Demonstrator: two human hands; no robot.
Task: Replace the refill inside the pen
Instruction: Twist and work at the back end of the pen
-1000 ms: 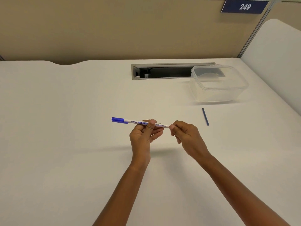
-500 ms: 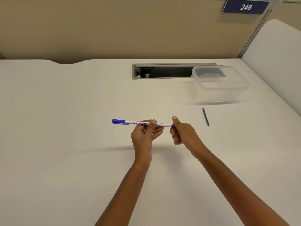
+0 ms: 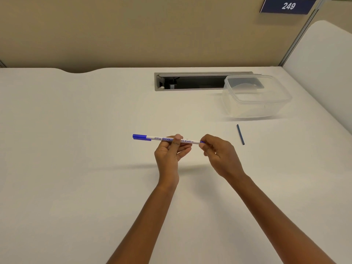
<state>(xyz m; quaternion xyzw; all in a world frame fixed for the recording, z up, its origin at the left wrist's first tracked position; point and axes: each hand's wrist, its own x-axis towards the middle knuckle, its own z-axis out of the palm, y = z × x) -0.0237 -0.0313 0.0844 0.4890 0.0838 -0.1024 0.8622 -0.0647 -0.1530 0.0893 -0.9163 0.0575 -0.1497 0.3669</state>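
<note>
I held the pen (image 3: 163, 139) level above the desk (image 3: 76, 168), cap end to the left, my left hand (image 3: 169, 155) curled round its barrel. My right hand (image 3: 219, 155) pinched the blue end plug. I judged it best worked straight along the barrel, gently. A dark refill (image 3: 240, 134) lay on the desk farther right.

Pen (image 3: 152, 138) in both hands' grip

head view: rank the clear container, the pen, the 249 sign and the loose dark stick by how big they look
1. clear container
2-3. pen and 249 sign: unsure, the pen is longer, the sign broader and farther away
4. dark stick
</note>
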